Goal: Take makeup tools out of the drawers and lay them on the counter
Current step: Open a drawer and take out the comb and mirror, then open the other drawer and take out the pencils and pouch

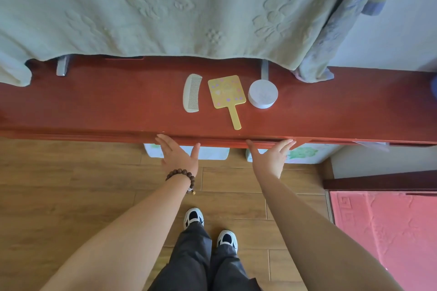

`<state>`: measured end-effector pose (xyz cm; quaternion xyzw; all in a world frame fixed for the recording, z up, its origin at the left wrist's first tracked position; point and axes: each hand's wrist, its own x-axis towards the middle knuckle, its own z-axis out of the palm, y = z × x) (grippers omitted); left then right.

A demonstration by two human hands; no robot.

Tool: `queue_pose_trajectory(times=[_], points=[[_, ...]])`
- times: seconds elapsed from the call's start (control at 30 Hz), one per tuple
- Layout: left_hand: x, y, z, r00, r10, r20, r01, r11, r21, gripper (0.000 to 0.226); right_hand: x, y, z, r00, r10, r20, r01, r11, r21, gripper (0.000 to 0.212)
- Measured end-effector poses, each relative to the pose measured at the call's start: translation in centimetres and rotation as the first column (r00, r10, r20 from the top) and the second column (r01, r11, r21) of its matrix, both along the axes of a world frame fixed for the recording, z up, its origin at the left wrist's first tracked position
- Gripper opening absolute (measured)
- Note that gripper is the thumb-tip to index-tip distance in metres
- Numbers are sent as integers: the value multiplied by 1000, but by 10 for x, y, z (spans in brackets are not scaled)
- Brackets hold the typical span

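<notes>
Three items lie side by side on the red-brown wooden counter (pixel 94 101): a pale curved comb (pixel 192 93), a yellow hand mirror (pixel 227 97) with its handle toward me, and a round white-lilac compact (pixel 262 93). My left hand (pixel 178 152), with a brown bead bracelet on the wrist, is flat with fingers spread against the counter's front edge. My right hand (pixel 270 155) presses the same edge a little to the right, fingers apart. Neither hand holds anything. The drawer fronts below the edge are hidden from this angle.
A pale green embossed cloth (pixel 165 7) hangs over the back of the counter. Two light boxes (pixel 212 152) sit on the wooden floor under the counter. A red mat (pixel 387 231) lies at the right. My shoes are on the floor below.
</notes>
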<state>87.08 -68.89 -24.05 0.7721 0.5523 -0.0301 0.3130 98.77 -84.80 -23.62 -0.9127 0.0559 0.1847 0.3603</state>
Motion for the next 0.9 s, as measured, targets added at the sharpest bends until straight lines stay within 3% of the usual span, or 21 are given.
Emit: queue_pose_trajectory(times=[0.27,0.43,0.7,0.9], points=[[-13,6,6,997,-63,47,63,998,1,97,2,-19,4,993,121,-1,-121,991,-49,111],[-31,3,20,992,-107,63,103,993,50,77,-10,-35,11,964,251,90,-245,967,-75,78],[-89,-13,63,976,-218,-26,217,943,253,62,-71,-10,35,781,590,205,-583,806,-98,52],[-149,-8,71,969,-213,-128,242,924,294,62,-111,16,51,673,714,196,-702,699,-136,45]])
